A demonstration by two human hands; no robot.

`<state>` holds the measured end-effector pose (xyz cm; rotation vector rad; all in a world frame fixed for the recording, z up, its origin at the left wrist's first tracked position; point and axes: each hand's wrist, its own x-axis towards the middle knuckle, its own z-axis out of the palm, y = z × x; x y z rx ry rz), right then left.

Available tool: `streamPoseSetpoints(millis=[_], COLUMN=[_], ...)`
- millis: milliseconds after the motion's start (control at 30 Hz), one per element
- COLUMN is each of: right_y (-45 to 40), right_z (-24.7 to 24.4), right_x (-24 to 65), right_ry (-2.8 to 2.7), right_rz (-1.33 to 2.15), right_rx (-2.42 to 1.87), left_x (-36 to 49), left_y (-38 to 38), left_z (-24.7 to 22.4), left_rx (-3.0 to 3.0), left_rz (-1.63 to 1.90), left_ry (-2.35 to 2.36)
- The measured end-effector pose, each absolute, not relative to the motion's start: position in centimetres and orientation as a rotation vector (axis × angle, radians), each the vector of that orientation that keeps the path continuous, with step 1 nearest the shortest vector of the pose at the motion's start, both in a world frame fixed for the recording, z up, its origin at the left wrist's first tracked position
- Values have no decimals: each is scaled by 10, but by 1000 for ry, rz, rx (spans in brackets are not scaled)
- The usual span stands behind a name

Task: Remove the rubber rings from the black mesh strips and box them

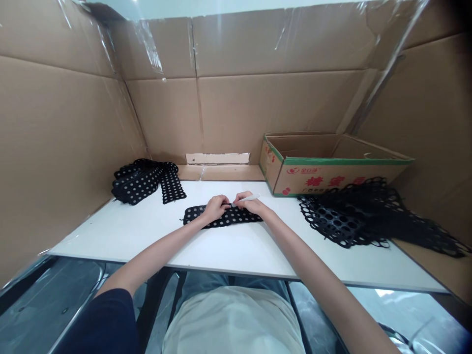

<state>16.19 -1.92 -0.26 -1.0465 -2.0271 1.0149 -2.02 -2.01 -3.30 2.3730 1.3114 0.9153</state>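
A black cloth strip with pale dots (228, 217) lies flat across the middle of the white table. My left hand (217, 207) pinches its upper edge, fingers closed. Just to the right, my right hand (250, 203) is closed around a slim white tool (249, 197), its tip at the same edge near my left fingertips. What the tip touches is too small to tell.
A pile of dotted black strips (142, 181) lies at the back left. Black netting with round holes (354, 216) spreads over the right side, in front of an open cardboard box (313, 178). Tall cardboard walls (236, 108) enclose the white table (129, 236).
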Motion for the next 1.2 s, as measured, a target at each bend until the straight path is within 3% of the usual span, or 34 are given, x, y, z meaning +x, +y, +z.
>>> streamPoseSetpoints(millis=[167,533,900,1200], right_y=[-8,-4,-15,-17], right_z=[-17,-29,-18,-17], right_x=[163,166,172,175], right_ry=[-1901,-1890,-1688,-1800], right_rz=[1188,1154,1152,1097], right_rx=[-987,-948,-910,-930], left_x=[-21,-22,-50,-27], left_y=[-17,-16,-8,-16], left_z=[-35,-33,-11,-28], left_rx=[2312,2200,2267,2124], left_rz=[900,888,554,836], left_ry=[1331,1328,1183,1269])
